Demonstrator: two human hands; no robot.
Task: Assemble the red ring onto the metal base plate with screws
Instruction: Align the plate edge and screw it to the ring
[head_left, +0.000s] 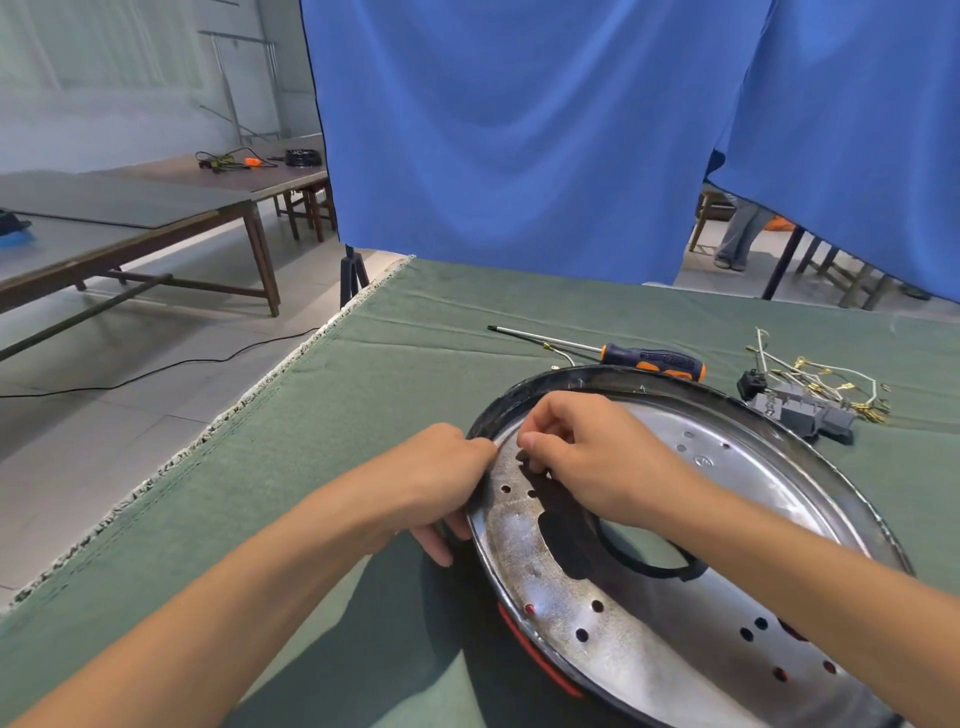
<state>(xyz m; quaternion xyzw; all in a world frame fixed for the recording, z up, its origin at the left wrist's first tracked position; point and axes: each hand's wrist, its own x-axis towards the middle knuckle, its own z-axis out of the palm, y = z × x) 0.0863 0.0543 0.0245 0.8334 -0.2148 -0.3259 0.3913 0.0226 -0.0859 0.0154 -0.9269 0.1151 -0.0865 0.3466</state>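
Green cloth (363, 395) covered the table. Left hand (441, 478) gripped the metal plate's (649, 649) left rim above the red ring (540, 662); right hand (587, 457) pinched something too small to identify.

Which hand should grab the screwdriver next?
Probably the right hand: the screwdriver lies beyond the base plate on that side, while the left hand grips the plate's left rim.

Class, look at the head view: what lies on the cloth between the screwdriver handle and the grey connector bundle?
Only bare green cloth separates the screwdriver from the connector bundle.
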